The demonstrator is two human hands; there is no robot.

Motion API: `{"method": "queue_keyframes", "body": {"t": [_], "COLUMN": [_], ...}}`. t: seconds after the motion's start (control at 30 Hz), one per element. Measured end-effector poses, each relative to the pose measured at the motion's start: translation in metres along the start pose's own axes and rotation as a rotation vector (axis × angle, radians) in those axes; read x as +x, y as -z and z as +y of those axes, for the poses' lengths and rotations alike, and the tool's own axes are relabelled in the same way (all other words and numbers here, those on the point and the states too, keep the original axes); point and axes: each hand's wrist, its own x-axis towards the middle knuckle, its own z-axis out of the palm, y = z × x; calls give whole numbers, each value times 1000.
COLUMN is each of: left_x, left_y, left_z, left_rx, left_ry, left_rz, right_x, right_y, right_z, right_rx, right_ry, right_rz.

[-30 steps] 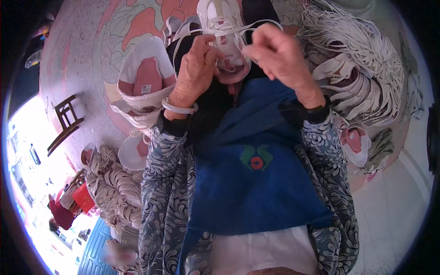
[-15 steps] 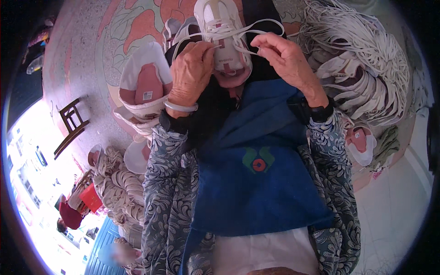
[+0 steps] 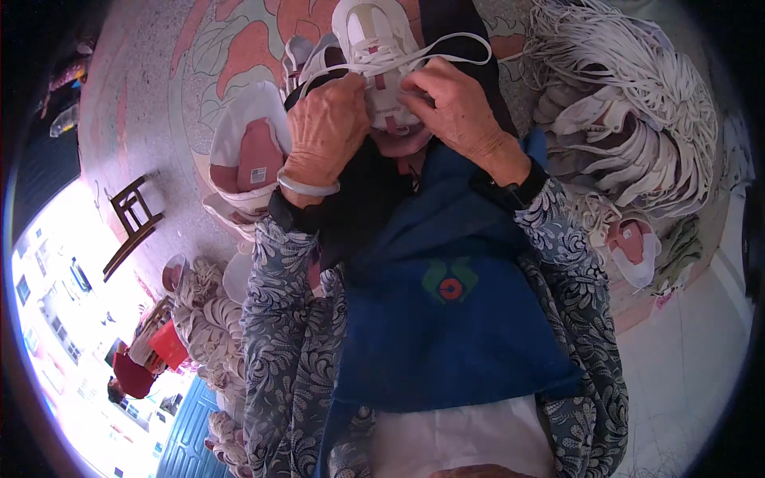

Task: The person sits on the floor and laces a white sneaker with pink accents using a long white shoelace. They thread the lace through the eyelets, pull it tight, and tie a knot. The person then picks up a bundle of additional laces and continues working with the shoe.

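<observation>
A pale sneaker with pink trim lies over my lap, toe pointing away. White shoelace crosses over its front and loops out to the right. On the left side of the sneaker, my left hand is closed in a pinch on the lace; the fingertips are partly hidden. My right hand is closed on the lace at the sneaker's right side, fingers curled against the tongue. What lies between its fingertips is mostly covered.
Pale shoe uppers with pink insoles stand at my left. A large pile of laced uppers lies at my right. More uppers are heaped at lower left, near a wooden stool. A blue apron covers my lap.
My right hand has moved left and in toward the sneaker, drawing close to my left hand. The left hand has shifted slightly left and stays pinched.
</observation>
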Motion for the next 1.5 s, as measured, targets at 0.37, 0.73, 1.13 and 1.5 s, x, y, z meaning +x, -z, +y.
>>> {"method": "queue_keyframes", "body": {"t": [0.37, 0.73, 1.13, 1.5], "left_x": [0, -7, -1, -4], "left_y": [-24, -26, -33, -25], "left_z": [-13, -4, -10, 2], "left_rx": [-429, -260, -356, -211], "left_ry": [21, -107, -20, -177], "left_rz": [38, 174, 185, 475], "right_x": [6, 4, 6, 21], "right_y": [-5, -12, -15, 10], "right_z": [3, -2, -10, -14], "right_rx": [-29, -141, -387, -244], "right_ry": [37, 38, 53, 274], "right_rz": [65, 113, 31, 6]}}
